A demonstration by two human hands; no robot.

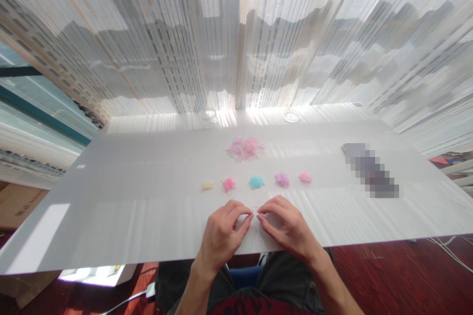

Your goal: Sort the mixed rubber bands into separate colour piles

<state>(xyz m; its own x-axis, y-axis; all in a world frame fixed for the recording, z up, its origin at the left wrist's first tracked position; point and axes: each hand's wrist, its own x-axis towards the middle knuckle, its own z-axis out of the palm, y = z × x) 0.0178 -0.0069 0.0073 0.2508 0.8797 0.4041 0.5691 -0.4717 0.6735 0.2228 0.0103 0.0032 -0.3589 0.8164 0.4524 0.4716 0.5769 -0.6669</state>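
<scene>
Apparently, the left hand (222,227) and right hand (288,225) are pinching a thin pale-pink strand (254,207) running sideways between them.

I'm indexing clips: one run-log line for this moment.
left hand: pinching; right hand: pinching; thin strand: between hands; five clumps: one row; mixed pile: beyond

The pale-yellow pile (207,186), coral-pink pile (229,184), turquoise pile (256,181), purple pile (282,180) and pink pile (305,177) are each plain, the large pile (245,149) mixes pink with pale blue, the counter (148,167) is white, and the curtain (177,34) grey-striped.
</scene>
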